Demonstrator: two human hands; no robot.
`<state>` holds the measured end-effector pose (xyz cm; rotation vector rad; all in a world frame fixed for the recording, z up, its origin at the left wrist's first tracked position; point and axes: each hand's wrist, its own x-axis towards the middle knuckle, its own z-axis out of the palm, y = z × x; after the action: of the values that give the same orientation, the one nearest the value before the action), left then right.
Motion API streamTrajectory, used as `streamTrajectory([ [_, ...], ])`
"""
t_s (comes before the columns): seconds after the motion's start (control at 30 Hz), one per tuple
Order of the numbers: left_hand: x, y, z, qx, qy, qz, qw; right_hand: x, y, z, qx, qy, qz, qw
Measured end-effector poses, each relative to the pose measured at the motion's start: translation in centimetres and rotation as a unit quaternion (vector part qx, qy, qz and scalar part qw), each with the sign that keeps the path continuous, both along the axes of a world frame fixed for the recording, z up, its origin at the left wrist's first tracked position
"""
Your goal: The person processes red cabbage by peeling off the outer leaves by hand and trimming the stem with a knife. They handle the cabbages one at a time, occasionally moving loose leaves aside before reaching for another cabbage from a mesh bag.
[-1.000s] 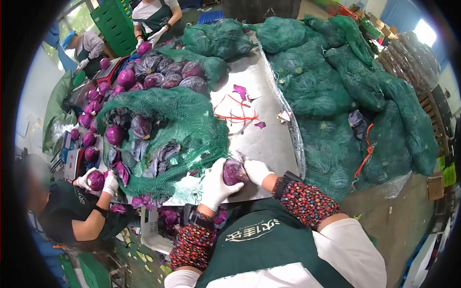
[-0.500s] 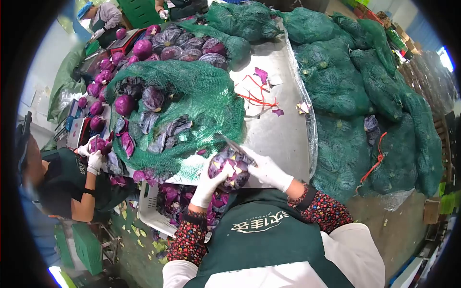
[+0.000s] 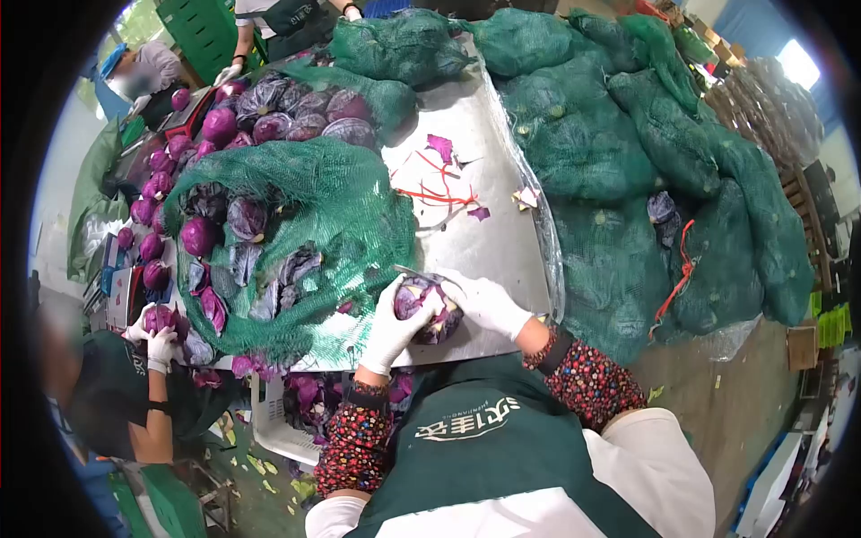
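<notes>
Your cabbage (image 3: 441,326) sits between your two hands, at the near edge of the worktop (image 3: 489,242); from above you can't tell whether it rests on the metal or is held just over it. It is round, with no long axis to speak of, so the line that matters is the knife's (image 3: 416,271): the blade runs sideways along the cabbage's far edge, its tip out to the left.

Your left hand (image 3: 387,332) cups the cabbage from the left, thumb laid across its upper face and the other fingers round the far-left side, so those fingers are gripping it firmly. Your right hand (image 3: 491,307) comes in from the cabbage's right and far side, its fingers seemingly closed on the knife's handle; the glove hides that handle, and you can't tell whether those fingertips touch the leaves. The knife's tip end lies near your left fingers, beyond the cabbage, so that is the gap to mind.

The green net (image 3: 359,206) spreads to the cabbage's far left, the red straps (image 3: 444,197) lie well beyond it, the sacks (image 3: 592,269) are off to its right, and the white crate (image 3: 269,421) stands lower, to its near left.
</notes>
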<state>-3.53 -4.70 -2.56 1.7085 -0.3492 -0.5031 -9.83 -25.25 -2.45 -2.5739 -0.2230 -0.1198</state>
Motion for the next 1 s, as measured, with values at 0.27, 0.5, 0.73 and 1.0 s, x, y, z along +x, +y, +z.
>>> streamTrajectory([
  [0.27, 0.0, 0.2, -1.2, 0.034, -0.099, 0.022, 0.994, 2.0, -1.9, -2.4, -0.017, 0.028, 0.028, 0.999],
  [0.5, -1.6, 0.1, 0.0, 0.093, -0.137, 0.063, 0.984, 0.9, -0.8, -1.1, 0.026, -0.149, 0.030, 0.988],
  [0.73, -0.9, -0.8, -0.3, 0.055, -0.131, 0.076, 0.987, 1.4, -2.0, -1.0, -0.032, -0.008, 0.020, 0.999],
  [1.0, -1.9, 1.2, 0.3, 0.032, -0.155, -0.012, 0.987, 5.4, -1.7, -2.2, -0.051, 0.053, -0.057, 0.996],
])
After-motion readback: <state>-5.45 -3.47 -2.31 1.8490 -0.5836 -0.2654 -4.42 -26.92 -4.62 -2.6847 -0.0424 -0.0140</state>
